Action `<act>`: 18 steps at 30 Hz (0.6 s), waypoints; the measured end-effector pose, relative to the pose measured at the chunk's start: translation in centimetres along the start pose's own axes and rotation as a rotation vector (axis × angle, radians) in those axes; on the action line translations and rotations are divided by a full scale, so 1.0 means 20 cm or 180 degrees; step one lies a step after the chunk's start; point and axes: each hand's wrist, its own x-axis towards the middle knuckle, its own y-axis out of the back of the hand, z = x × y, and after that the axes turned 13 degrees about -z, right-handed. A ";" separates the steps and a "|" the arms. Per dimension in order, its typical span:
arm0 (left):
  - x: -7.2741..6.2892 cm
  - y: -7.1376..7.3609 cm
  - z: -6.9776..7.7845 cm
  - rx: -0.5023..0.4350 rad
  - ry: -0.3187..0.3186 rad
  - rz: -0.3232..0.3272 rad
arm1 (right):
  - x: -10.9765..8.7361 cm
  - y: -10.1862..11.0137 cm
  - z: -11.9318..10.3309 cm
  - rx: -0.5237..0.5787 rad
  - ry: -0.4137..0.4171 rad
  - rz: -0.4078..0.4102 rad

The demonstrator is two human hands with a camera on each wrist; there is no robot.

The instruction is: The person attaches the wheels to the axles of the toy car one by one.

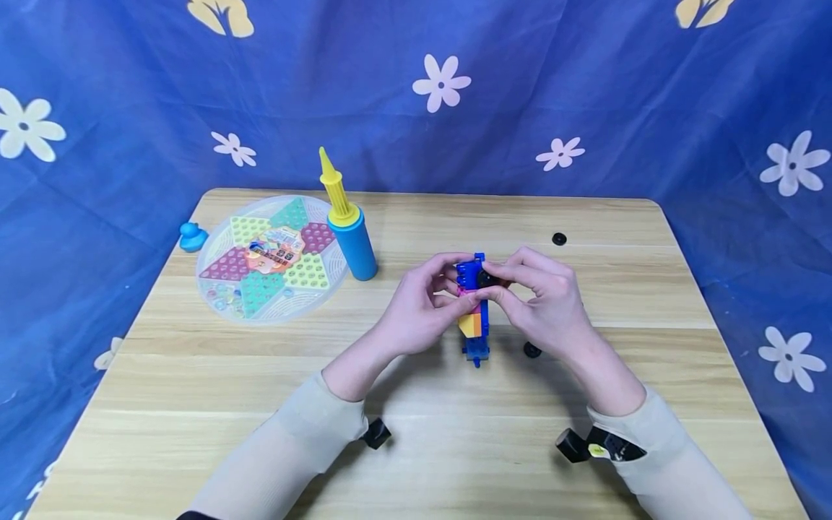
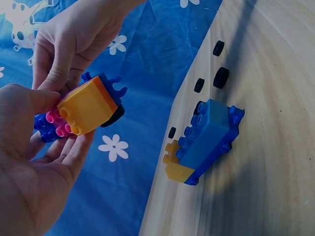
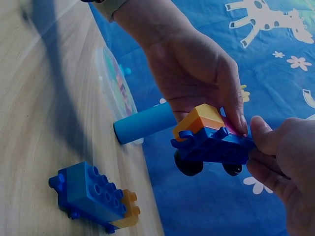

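Note:
My left hand grips a toy block car with a blue base, pink and yellow-orange blocks on top. It is held up off the table, and black wheels show along one side of its base. My right hand pinches a small black wheel against the side of the blue base, mostly hidden by the fingers in the wrist views. Below stands a second block car, blue with a yellow front, on the table. In the head view the held car partly covers it.
Loose black wheels lie on the wooden table, one near my right wrist. At the left are a round game board, a blue pump with a yellow top, and a blue toy duck. A blue flowered cloth hangs behind.

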 end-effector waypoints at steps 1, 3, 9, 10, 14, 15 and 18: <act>0.00 0.00 0.00 -0.0006 -0.0001 -0.0006 | 0.00 0.00 0.00 -0.0006 -0.0001 0.0000; 0.00 0.00 0.00 -0.0004 -0.0004 -0.0009 | 0.00 0.00 0.00 -0.0018 -0.0012 0.0000; 0.00 0.00 0.00 0.0006 0.0002 -0.0020 | 0.00 0.00 -0.01 -0.0035 -0.0022 -0.0002; 0.00 0.00 0.00 0.0008 0.0007 -0.0020 | 0.00 0.00 -0.01 -0.0032 -0.0018 -0.0002; 0.00 0.00 0.00 0.0017 0.0022 -0.0020 | 0.00 0.00 0.00 -0.0025 0.0005 0.0003; 0.00 0.00 0.00 0.0015 0.0019 -0.0020 | 0.00 -0.01 0.00 -0.0021 0.0009 0.0006; 0.00 0.00 -0.01 0.0016 0.0012 -0.0021 | -0.01 -0.01 0.00 -0.0006 0.0014 0.0016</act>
